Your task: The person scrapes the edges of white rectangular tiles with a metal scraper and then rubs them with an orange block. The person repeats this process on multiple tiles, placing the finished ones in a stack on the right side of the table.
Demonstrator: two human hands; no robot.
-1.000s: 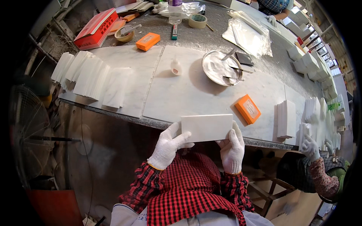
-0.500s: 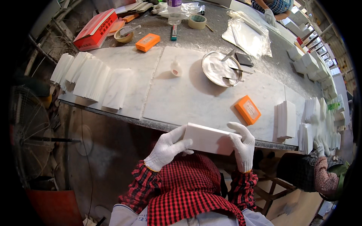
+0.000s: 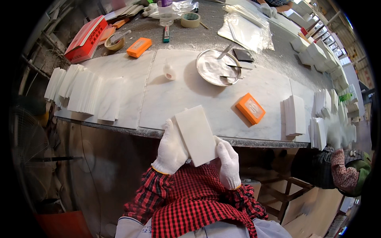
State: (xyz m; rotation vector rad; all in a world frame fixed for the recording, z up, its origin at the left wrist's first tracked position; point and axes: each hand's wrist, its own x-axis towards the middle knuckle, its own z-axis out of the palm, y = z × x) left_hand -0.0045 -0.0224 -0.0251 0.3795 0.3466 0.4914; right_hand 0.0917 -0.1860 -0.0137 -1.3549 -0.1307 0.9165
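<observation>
Between my gloved hands, tilted over the table's front edge, is a white rectangular stone tile [image 3: 197,135] with its broad face up. My left hand [image 3: 171,144] grips its left side, thumb along the edge and the other fingers hidden beneath. On the lower right edge, my right hand [image 3: 228,162] closes around the tile. An orange box [image 3: 250,109] with a pale label lies on the marble slabs just beyond, to the right. Behind it stands a metal bowl [image 3: 217,71] of white paste with several blades in it. A small white bottle [image 3: 169,72] stands left of the bowl.
White tiles stand stacked at left [image 3: 84,92] and right [image 3: 294,116]. Farther back are a red box [image 3: 86,39], another orange box [image 3: 139,47], a tape roll [image 3: 190,20] and plastic sheets [image 3: 245,31]. A co-worker [image 3: 317,166] is at right, another [image 3: 274,8] at the far side.
The tile has turned from lying crosswise to standing lengthwise, its broad face now showing. My right hand has moved left and down with it. The view has shifted slightly.
</observation>
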